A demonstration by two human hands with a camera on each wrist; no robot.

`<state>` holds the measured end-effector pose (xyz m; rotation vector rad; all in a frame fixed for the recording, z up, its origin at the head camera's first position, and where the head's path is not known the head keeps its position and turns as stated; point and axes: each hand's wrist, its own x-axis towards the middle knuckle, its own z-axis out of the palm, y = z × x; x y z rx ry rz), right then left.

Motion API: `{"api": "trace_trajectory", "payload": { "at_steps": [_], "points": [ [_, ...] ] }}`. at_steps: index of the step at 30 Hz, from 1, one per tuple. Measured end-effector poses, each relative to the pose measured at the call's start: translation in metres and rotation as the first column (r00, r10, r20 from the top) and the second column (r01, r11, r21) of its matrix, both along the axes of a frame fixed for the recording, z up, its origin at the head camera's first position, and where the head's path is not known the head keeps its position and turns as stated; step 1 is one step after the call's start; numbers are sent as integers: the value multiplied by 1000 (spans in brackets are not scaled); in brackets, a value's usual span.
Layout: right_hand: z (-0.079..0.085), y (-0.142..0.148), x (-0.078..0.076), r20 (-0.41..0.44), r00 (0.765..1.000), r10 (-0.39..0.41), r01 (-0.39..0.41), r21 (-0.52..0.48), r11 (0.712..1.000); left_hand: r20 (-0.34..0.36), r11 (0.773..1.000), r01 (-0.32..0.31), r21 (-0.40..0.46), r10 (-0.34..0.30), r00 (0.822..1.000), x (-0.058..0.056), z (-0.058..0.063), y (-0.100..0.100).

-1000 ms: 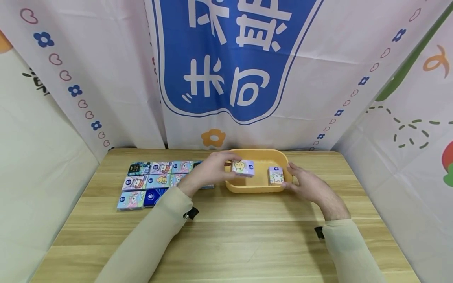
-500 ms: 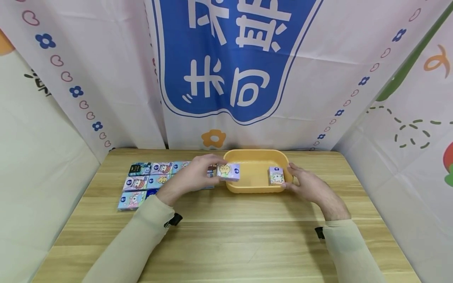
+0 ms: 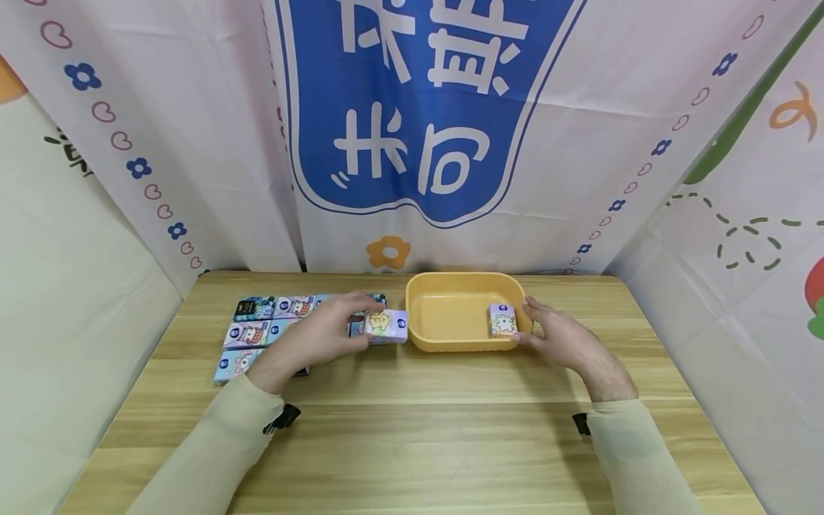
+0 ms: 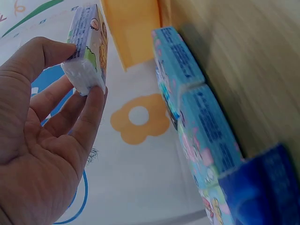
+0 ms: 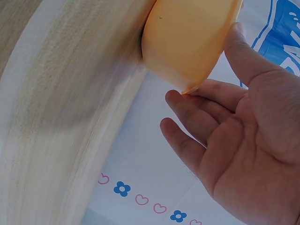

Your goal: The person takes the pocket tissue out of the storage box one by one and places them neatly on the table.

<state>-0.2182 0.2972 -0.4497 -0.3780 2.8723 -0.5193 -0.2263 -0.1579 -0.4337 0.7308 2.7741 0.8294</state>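
My left hand [image 3: 322,332] pinches a purple tissue pack [image 3: 390,325] printed with a yellow cartoon figure. It is held just left of the yellow plastic basket [image 3: 450,346], in front of the right end of the laid-out packs. In the left wrist view, thumb and fingertips grip the end of this tissue pack [image 4: 89,51]. My right hand [image 3: 566,343] holds the basket's right end, thumb at the front rim and fingers round the outer side; the right wrist view shows the basket [image 5: 187,42] between them. Another purple tissue pack [image 3: 502,320] stands inside the basket's right end.
Several tissue packs [image 3: 247,333] lie in rows on the wooden table [image 3: 438,443] at the left, partly hidden by my left hand. A dark blue pack [image 4: 258,187] shows in the left wrist view. A printed curtain [image 3: 547,236] hangs behind the table.
My left hand has moved left with the purple tissue pack, from over the basket to beside its left end. My right hand and the basket have stayed in place.
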Motion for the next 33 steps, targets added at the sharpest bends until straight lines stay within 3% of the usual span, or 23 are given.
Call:
{"api": "trace_trajectory", "payload": {
  "at_steps": [14, 33],
  "points": [
    [1, 0, 1, 6, 1000, -5, 5, 3, 1000, 21, 999, -16, -38, 17, 1000, 22, -10, -30],
    [-1, 1, 0, -8, 1000, 6, -6, -6, 1000, -21, 998, 9, -70, -10, 1000, 35, -23, -63]
  ]
}}
